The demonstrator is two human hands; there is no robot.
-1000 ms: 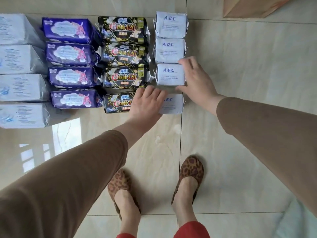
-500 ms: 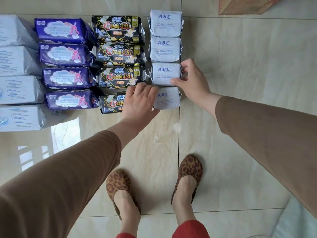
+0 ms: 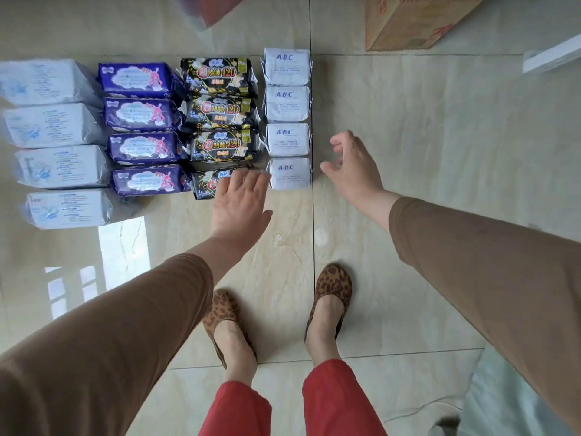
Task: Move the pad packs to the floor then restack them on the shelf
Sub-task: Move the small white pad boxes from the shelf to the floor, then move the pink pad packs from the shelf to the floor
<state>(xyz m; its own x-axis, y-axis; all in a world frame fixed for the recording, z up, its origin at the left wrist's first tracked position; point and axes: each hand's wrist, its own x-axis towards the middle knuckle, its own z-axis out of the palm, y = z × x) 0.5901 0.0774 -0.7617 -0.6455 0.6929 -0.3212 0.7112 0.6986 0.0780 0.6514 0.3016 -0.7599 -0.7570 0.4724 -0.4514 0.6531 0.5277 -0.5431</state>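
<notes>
at the bottom of the frame a person in red trousers and leopard-print slippers (image 3: 333,286) stands on the glossy tiled floor (image 3: 424,152), both brown-sleeved arms reaching forward. the left hand (image 3: 240,202), fingers flat and spread, grasps nothing and hovers over the nearest black "420" pack (image 3: 209,183) in mid-frame; whether it touches the wrapper cannot be told. the right hand (image 3: 353,166), loosely curled and likewise empty, hangs just right of the nearest white abc pack (image 3: 290,173), apart from it. beyond them the pad packs lie in four tidy columns across the upper left: large pale blue packs (image 3: 59,124), purple packs (image 3: 141,114), black packs, and the white abc column (image 3: 287,103) along a tile seam. a cardboard box (image 3: 415,20) sits at the upper right; the shelf is not clearly in view. with the floor rows apparently complete, the restacking would likely go best by closing both hands on one column's nearest packs, squeezing lightly so slippery wrappers don't slide.
</notes>
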